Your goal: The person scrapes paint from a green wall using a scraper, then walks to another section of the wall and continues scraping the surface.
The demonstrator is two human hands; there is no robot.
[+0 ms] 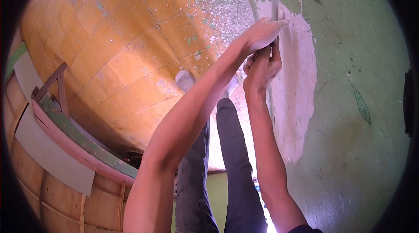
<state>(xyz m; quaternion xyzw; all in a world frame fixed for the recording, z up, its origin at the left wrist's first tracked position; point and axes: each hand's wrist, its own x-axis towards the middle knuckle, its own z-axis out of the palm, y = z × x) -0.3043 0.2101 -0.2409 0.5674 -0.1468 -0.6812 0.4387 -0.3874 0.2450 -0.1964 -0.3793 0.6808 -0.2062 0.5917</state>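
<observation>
My left hand (263,33) is closed around the upper part of a scraper, with its thumb stretched toward the wall. The scraper's pale flat blade (275,8) sticks out past that hand, close to the wall's surface. Just below, my right hand (264,68) has its fingers curled around the lower end of the same tool, whose handle is mostly hidden. Both hands are beside a whitish bare patch (297,80) with ragged edges on the green painted wall (349,154).
Paint flakes and white dust (218,10) lie along the foot of the wall, across the orange tiled floor (118,67). My legs (235,137) stand near the wall. A curved-looking pink and green wooden piece (83,141) is at the left, by wooden panelling (56,193).
</observation>
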